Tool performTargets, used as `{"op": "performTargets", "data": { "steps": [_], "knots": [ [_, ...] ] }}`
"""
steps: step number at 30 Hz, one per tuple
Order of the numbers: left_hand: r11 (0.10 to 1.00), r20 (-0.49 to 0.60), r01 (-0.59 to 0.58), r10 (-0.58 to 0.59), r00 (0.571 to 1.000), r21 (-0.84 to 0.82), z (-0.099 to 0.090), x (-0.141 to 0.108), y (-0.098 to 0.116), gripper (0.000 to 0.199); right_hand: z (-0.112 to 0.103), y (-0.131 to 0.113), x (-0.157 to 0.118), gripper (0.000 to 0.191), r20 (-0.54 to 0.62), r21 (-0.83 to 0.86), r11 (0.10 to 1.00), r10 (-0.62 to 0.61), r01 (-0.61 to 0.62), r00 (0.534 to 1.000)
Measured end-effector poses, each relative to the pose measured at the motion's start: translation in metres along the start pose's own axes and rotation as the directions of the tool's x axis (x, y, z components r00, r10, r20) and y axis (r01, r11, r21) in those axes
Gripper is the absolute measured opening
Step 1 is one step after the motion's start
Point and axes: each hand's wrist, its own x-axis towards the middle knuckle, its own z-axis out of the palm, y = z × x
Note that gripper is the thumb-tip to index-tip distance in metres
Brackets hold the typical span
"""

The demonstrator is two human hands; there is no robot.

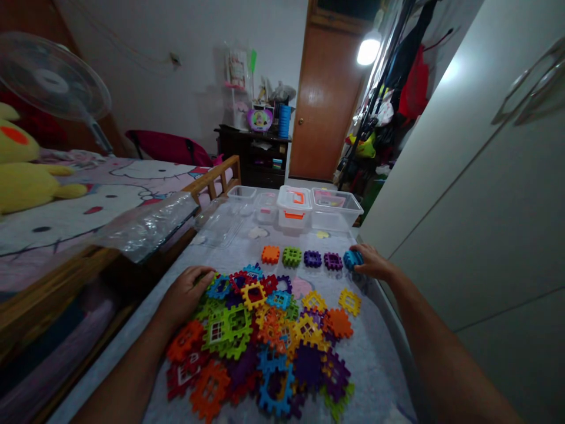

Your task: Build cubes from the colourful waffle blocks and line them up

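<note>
My right hand (373, 262) pinches a blue notched building block (352, 259) at the right end of a row on the cloth. To its left in that row stand a purple block (333, 261), a dark violet block (312, 258), a green block (292, 257) and an orange block (271, 254). A heap of flat, notched plastic pieces in many colours (238, 324) covers the near part of the table. My left hand (188, 291) rests against the heap's left edge, fingers extended over the pieces, their tips partly hidden. Beside the heap lies a yellow window piece (349, 301).
Beyond the row stand a lidded clear box with orange clips (294, 206), an open clear bin (338, 209) and smaller clear containers (242, 193). A wooden bed rail (216, 176) and plastic wrap (150, 224) border the left side; a white cabinet (481, 176) borders the right.
</note>
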Motion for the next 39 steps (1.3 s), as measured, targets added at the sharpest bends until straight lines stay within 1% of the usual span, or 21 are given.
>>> {"op": "performTargets", "data": {
  "steps": [4,6,7,8,9,10,11,12,14,17,20,22,28,31,34,37,39],
  "knots": [
    [1.0,-0.002,0.007,-0.007,1.0,0.001,-0.001,0.0,0.003,0.047,-0.014,-0.011,-0.013,0.07,-0.064,-0.004,1.0,0.013,-0.013,0.998],
    [1.0,-0.004,0.005,-0.005,1.0,-0.008,-0.002,0.0,0.005,0.046,-0.021,-0.024,-0.026,0.066,-0.117,0.003,1.0,-0.008,0.008,0.993],
    [1.0,-0.005,0.003,-0.003,1.0,-0.012,-0.002,0.0,0.005,0.046,-0.023,-0.033,-0.034,0.061,-0.134,0.016,0.999,-0.038,0.041,0.99],
    [1.0,-0.006,0.0,0.0,1.0,-0.013,-0.002,-0.001,0.006,0.046,-0.023,-0.043,-0.042,0.055,-0.131,0.045,0.996,-0.074,0.081,0.989],
    [1.0,-0.005,-0.001,0.001,1.0,-0.012,-0.002,-0.001,0.006,0.046,-0.022,-0.055,-0.051,0.05,-0.09,0.091,0.985,-0.137,0.145,0.987],
    [1.0,-0.004,-0.001,0.001,1.0,-0.009,-0.002,-0.001,0.006,0.046,-0.018,-0.067,-0.06,0.045,-0.033,0.144,0.971,-0.188,0.191,0.982],
    [1.0,-0.003,0.001,-0.001,1.0,-0.006,-0.002,-0.001,0.006,0.046,-0.013,-0.08,-0.068,0.042,0.026,0.2,0.957,-0.221,0.211,0.975],
    [1.0,-0.001,0.003,-0.003,1.0,-0.004,-0.002,-0.001,0.006,0.046,-0.006,-0.092,-0.074,0.038,0.059,0.238,0.945,-0.242,0.222,0.968],
    [1.0,0.002,0.008,-0.008,1.0,-0.001,-0.001,-0.001,0.005,0.046,0.009,-0.114,-0.082,0.031,0.048,0.259,0.932,-0.274,0.253,0.961],
    [1.0,0.003,0.014,-0.014,1.0,-0.005,0.0,-0.001,0.005,0.046,0.031,-0.134,-0.082,0.02,0.022,0.222,0.95,-0.229,0.219,0.973],
    [1.0,-0.007,0.003,-0.003,1.0,-0.011,0.0,-0.001,0.005,0.045,0.045,-0.139,-0.076,0.022,-0.001,0.218,0.963,-0.164,0.16,0.987],
    [1.0,-0.009,-0.008,0.008,1.0,-0.015,0.001,-0.001,0.004,0.044,0.049,-0.137,-0.072,0.025,-0.02,0.234,0.96,-0.153,0.154,0.988],
    [1.0,-0.002,-0.006,0.006,1.0,-0.028,0.002,-0.001,0.003,0.044,0.046,-0.137,-0.073,0.022,-0.058,0.266,0.954,-0.125,0.136,0.991],
    [1.0,0.003,-0.007,0.007,1.0,-0.027,0.001,-0.001,0.003,0.044,0.043,-0.138,-0.075,0.022,-0.13,0.332,0.934,-0.091,0.13,0.987],
    [1.0,0.004,-0.006,0.006,1.0,-0.022,0.001,-0.001,0.002,0.044,0.04,-0.136,-0.075,0.018,-0.26,0.424,0.892,-0.05,0.16,0.964],
    [1.0,0.003,0.003,-0.003,1.0,-0.016,0.001,-0.001,0.002,0.045,0.038,-0.131,-0.074,0.013,-0.418,0.443,0.874,0.004,0.2,0.908],
    [1.0,0.0,0.005,-0.005,1.0,-0.011,0.001,-0.001,0.002,0.045,0.038,-0.129,-0.074,0.011,-0.479,0.419,0.882,0.012,0.217,0.878]
  ]
}}
